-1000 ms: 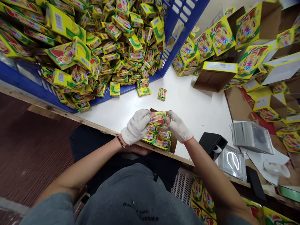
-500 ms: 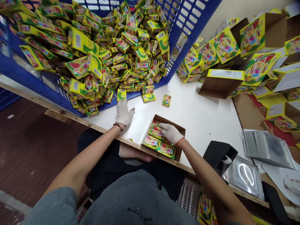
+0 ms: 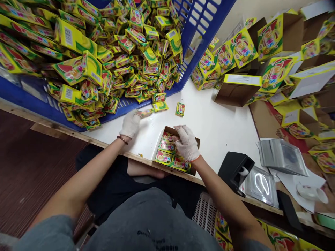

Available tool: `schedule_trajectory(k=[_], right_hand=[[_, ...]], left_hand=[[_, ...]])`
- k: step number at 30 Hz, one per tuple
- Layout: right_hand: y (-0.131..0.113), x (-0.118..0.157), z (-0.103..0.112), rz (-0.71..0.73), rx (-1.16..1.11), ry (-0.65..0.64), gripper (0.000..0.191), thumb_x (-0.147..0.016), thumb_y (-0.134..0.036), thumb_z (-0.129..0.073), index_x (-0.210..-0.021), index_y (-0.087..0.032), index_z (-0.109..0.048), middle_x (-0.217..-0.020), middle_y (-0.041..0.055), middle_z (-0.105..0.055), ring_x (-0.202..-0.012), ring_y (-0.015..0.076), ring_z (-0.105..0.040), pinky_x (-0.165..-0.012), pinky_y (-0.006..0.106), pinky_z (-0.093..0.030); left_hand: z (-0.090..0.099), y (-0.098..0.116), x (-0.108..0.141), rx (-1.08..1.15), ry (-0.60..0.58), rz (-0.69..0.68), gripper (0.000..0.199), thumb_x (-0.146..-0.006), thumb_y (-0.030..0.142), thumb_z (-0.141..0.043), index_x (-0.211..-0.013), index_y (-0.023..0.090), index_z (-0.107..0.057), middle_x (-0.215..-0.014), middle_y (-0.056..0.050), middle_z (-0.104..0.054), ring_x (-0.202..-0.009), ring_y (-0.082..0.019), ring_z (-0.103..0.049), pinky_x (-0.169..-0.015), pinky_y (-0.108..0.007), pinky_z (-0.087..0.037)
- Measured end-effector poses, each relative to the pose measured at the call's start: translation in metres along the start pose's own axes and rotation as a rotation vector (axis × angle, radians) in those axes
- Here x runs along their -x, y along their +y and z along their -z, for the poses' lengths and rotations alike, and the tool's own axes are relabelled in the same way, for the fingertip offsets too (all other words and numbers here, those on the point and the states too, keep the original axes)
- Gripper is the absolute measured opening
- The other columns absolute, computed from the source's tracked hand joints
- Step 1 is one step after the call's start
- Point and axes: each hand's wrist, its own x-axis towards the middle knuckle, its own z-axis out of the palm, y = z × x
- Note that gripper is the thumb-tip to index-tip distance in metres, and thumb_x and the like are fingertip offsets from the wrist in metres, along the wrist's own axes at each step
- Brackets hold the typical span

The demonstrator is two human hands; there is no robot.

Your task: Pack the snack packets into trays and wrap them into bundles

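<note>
While my left grip (image 3: 130, 124) pinches a yellow packet (image 3: 145, 112) at 11 o'clock, my spread right grip (image 3: 186, 143) rests on packets (image 3: 164, 157) in a cardboard tray (image 3: 167, 128). Pressing harder could crush them; a loose pinch could drop mine.

A yellow cardboard carton (image 3: 74, 42) in the blue plastic crate (image 3: 201, 21) bears a black-and-white barcode (image 3: 68, 36), its digits too small to read. Small yellow packets (image 3: 167, 148) in a brown cardboard tray (image 3: 157, 157) carry a bold multicoloured word (blurred, so it cannot be read). Dark print on a grey T-shirt (image 3: 150, 237) is also illegible.
</note>
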Motion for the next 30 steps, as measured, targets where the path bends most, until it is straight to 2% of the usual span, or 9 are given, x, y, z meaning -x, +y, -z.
schedule_trajectory(k=[2,4,8,12,16,21,25,27,30], right_hand=[[-0.012,-0.011,0.016,0.116,0.087,-0.002,0.042,-0.088,-0.024,-0.055,-0.13,-0.016,-0.056,-0.126,0.0162,-0.058,-0.124,0.0301,-0.048,-0.104,0.048,-0.04],[-0.019,-0.02,0.032,0.151,0.153,-0.152,0.038,-0.087,-0.018,-0.053,-0.125,-0.017,-0.058,-0.119,0.015,-0.062,-0.118,0.0294,-0.052,-0.1,0.046,-0.042],[-0.005,-0.02,0.053,-0.101,0.244,-0.485,0.032,-0.09,-0.014,-0.046,-0.118,-0.02,-0.06,-0.105,0.0096,-0.067,-0.096,0.0219,-0.061,-0.083,0.032,-0.045],[0.01,-0.001,0.045,-0.4,0.384,-0.758,0.031,-0.093,-0.019,-0.047,-0.121,-0.022,-0.059,-0.11,0.0106,-0.068,-0.093,0.0223,-0.064,-0.076,0.03,-0.044],[0.005,0.017,0.022,-0.454,0.472,-0.827,0.038,-0.091,-0.012,-0.044,-0.124,-0.021,-0.06,-0.116,0.0151,-0.065,-0.098,0.0258,-0.063,-0.078,0.034,-0.044],[0.002,0.029,0.013,-0.364,0.545,-0.715,0.035,-0.094,-0.021,-0.045,-0.125,-0.024,-0.06,-0.12,0.0178,-0.057,-0.106,0.0299,-0.055,-0.082,0.039,-0.045],[0.01,0.031,0.009,-0.375,0.467,-0.789,0.041,-0.092,-0.016,-0.044,-0.131,-0.024,-0.055,-0.12,0.0165,-0.057,-0.104,0.0293,-0.057,-0.077,0.036,-0.047],[0.014,0.029,0.007,-0.368,0.404,-0.836,0.042,-0.091,-0.015,-0.045,-0.131,-0.024,-0.055,-0.121,0.0153,-0.057,-0.105,0.0279,-0.059,-0.078,0.036,-0.047],[0.015,0.024,0.005,-0.358,0.373,-0.851,0.043,-0.091,-0.015,-0.044,-0.132,-0.025,-0.055,-0.122,0.0145,-0.058,-0.108,0.0273,-0.059,-0.08,0.035,-0.047]], left_hand=[[-0.012,0.022,0.03,0.12,-0.187,-0.071,0.033,-0.094,0.04,-0.041,-0.079,0.015,-0.059,-0.076,-0.001,-0.061,-0.073,-0.014,-0.052,-0.07,-0.026,-0.043],[-0.023,0.044,0.054,0.178,-0.373,-0.15,0.039,-0.095,0.045,-0.039,-0.08,0.016,-0.061,-0.078,-0.002,-0.063,-0.074,-0.015,-0.054,-0.069,-0.027,-0.045],[-0.04,0.072,0.078,-0.21,-0.427,-0.293,0.033,-0.097,0.036,-0.036,-0.093,0.017,-0.062,-0.095,-0.007,-0.066,-0.087,-0.02,-0.06,-0.081,-0.032,-0.048],[-0.063,0.079,0.089,-0.682,-0.64,-0.538,0.022,-0.088,0.022,-0.05,-0.101,0.011,-0.064,-0.107,-0.016,-0.064,-0.1,-0.026,-0.06,-0.089,-0.039,-0.047],[-0.08,0.073,0.096,-0.829,-0.786,-0.612,0.032,-0.085,0.021,-0.055,-0.112,0.006,-0.064,-0.111,-0.021,-0.065,-0.106,-0.033,-0.059,-0.091,-0.045,-0.045],[-0.078,0.063,0.1,-0.828,-0.79,-0.632,0.034,-0.082,0.021,-0.06,-0.112,0.006,-0.067,-0.114,-0.023,-0.064,-0.107,-0.034,-0.059,-0.092,-0.046,-0.043],[-0.076,0.066,0.097,-0.836,-0.867,-0.656,0.026,-0.082,0.022,-0.06,-0.101,0.009,-0.071,-0.108,-0.02,-0.066,-0.099,-0.032,-0.062,-0.086,-0.043,-0.047],[-0.076,0.071,0.08,-0.805,-0.876,-0.684,0.024,-0.085,0.028,-0.056,-0.095,0.013,-0.072,-0.102,-0.016,-0.067,-0.093,-0.028,-0.063,-0.081,-0.04,-0.048],[-0.074,0.076,0.028,-0.737,-0.643,-0.628,0.027,-0.091,0.03,-0.048,-0.1,0.018,-0.07,-0.107,-0.012,-0.065,-0.099,-0.024,-0.061,-0.087,-0.036,-0.047]])
